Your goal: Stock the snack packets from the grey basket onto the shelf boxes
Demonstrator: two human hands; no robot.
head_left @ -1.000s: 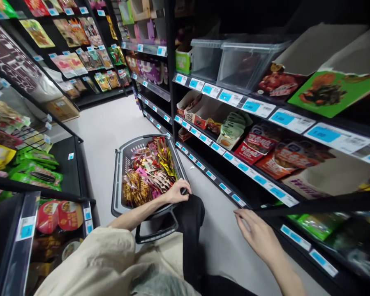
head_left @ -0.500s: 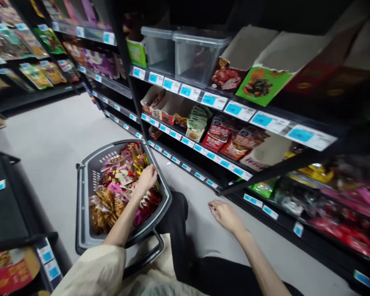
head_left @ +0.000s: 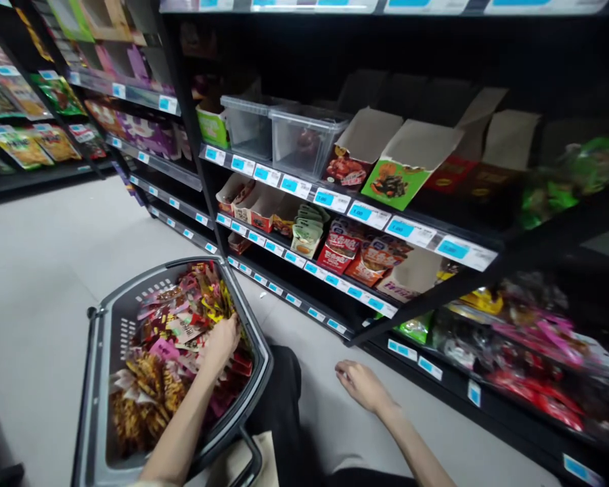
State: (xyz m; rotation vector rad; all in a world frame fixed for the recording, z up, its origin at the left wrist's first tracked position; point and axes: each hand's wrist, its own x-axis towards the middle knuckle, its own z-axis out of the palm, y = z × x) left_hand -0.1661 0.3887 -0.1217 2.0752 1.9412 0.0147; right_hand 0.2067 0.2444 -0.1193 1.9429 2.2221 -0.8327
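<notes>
A grey shopping basket (head_left: 99, 379) with a black handle stands at my lower left, filled with small snack packets (head_left: 183, 331) in red, pink, yellow and brown. Inside its right part, my left hand (head_left: 222, 343) curls down among the packets near the yellow ones. Its fingers look closed on packets, though the fingertips are partly hidden. My right hand (head_left: 361, 384) hangs above the floor between my knee and the shelf, its fingers loosely bent and slightly apart, with nothing in them.
Shelving (head_left: 304, 182) with price labels runs along the right. It bears clear plastic bins (head_left: 304, 142), a green carton (head_left: 393, 182), red pouches (head_left: 340, 243) and green-white pouches (head_left: 307, 230). Bagged snacks (head_left: 532, 392) lie low at right. More shelves (head_left: 40, 115) stand far left.
The view has tilted up and shifted, so the basket sits lower and further left in it. My left hand has lowered among the packets. My right hand stays empty.
</notes>
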